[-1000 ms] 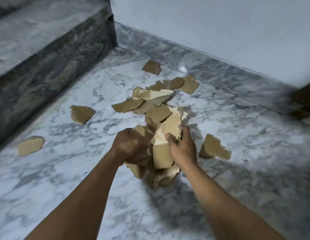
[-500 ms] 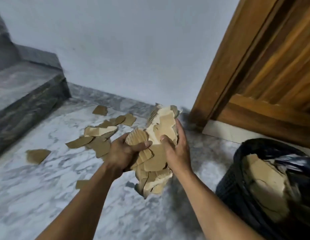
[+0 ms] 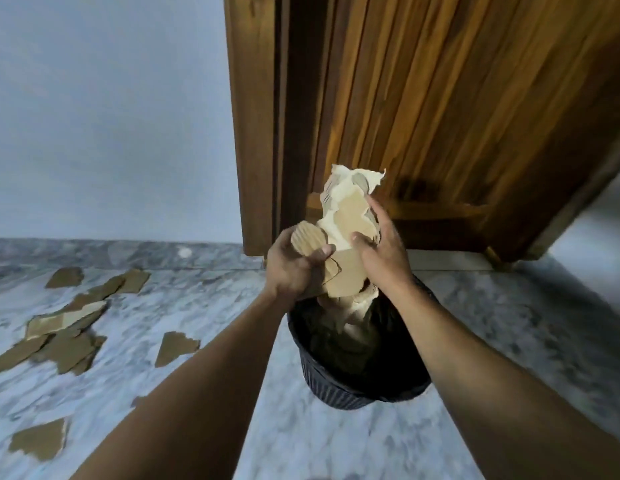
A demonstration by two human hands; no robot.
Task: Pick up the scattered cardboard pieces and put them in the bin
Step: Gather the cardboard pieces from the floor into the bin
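Observation:
A thick bundle of torn cardboard pieces (image 3: 346,230) stands upright between my two hands, directly above the black bin (image 3: 339,389). My left hand (image 3: 291,268) grips its lower left side, thumb across a corrugated scrap. My right hand (image 3: 381,254) presses the right side with its fingers spread along the bundle. The bin has a dark liner and holds brown cardboard inside. More scattered cardboard pieces (image 3: 62,337) lie on the marble floor to the left, with one piece (image 3: 175,346) near the bin and another (image 3: 38,443) at the lower left.
A wooden door (image 3: 440,116) and its frame rise right behind the bin. A pale wall (image 3: 111,116) with a grey marble skirting (image 3: 128,254) runs along the left. Marble floor (image 3: 509,323) extends to the right of the bin.
Both hands lifted the bundle off the floor and carried it right, from the pile to above the bin. The view swung right and up toward the door.

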